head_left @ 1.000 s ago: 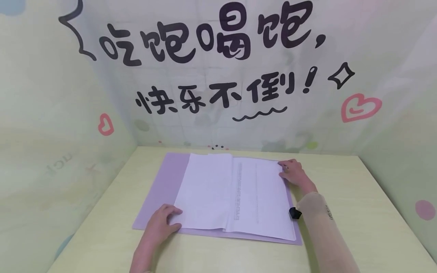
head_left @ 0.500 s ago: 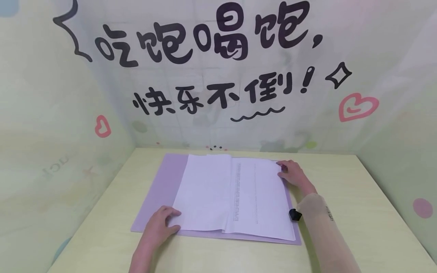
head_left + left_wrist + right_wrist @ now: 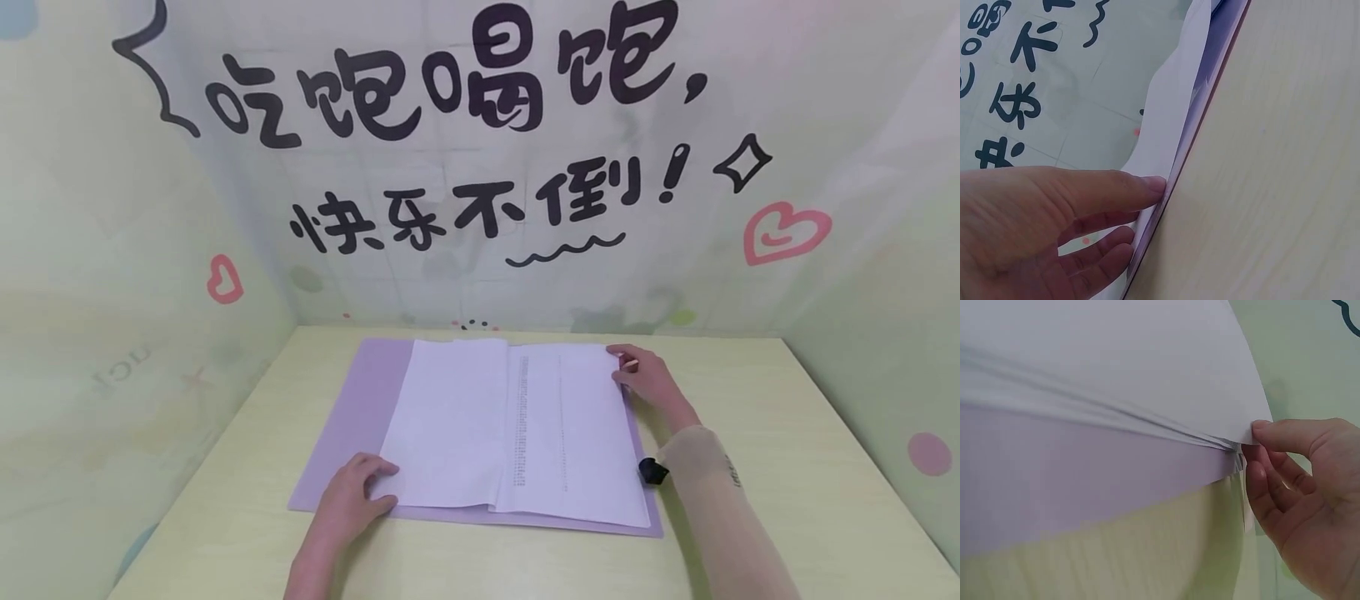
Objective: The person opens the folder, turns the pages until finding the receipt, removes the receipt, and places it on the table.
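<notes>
Pressing flat, relaxed fingers on the near-left corner of the white pages, your left hand steadied the open purple folder on the worktop; your right hand pinched the pages' far-right corner.

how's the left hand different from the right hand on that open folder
The left hand rests at the near left corner of the sheets, fingers spread and fairly flat; the right hand is at the far right corner, thumb and fingers pinching the page edges. The left forearm is bare; the right forearm wears a beige sleeve. Both touch the white pages lying in the purple folder on the table.
</notes>
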### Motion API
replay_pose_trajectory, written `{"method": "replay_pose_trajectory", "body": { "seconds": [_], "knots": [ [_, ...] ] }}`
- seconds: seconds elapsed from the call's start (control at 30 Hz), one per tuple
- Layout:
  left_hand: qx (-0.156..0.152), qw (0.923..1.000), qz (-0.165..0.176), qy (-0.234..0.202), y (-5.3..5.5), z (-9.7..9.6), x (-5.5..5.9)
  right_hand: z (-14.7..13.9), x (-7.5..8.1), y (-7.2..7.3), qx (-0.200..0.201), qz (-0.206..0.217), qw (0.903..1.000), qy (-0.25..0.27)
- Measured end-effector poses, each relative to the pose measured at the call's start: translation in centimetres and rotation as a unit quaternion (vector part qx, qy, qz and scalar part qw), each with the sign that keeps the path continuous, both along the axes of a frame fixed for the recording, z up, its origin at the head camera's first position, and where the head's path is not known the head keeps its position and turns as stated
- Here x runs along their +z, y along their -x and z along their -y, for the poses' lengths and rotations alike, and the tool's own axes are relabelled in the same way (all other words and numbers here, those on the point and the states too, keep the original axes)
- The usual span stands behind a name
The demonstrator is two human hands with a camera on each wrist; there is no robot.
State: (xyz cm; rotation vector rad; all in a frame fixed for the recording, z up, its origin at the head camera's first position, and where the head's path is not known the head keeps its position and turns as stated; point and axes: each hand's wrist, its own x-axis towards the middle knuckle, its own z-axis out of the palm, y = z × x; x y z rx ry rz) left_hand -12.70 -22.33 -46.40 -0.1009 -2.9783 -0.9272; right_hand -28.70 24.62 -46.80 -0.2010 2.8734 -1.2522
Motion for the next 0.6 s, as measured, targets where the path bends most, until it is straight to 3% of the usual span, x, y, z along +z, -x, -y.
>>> {"method": "replay_pose_trajectory", "body": {
  "seconds": [0.37, 0.47, 0.6],
  "knots": [
    [-0.010, 0.9999, -0.006, 0.007, 0.1, 0.0, 0.2, -1.1, 1.8, 0.4, 0.044, -0.003, 0.9953, 0.086],
    [-0.010, 0.9999, -0.004, 0.010, 0.1, 0.0, 0.2, -1.2, 2.6, 0.7, 0.058, -0.002, 0.9937, 0.096],
    [-0.008, 0.9999, -0.003, 0.010, 0.0, 0.0, 0.2, -1.2, 3.8, 1.0, 0.071, -0.013, 0.9953, 0.064]
  ]
}}
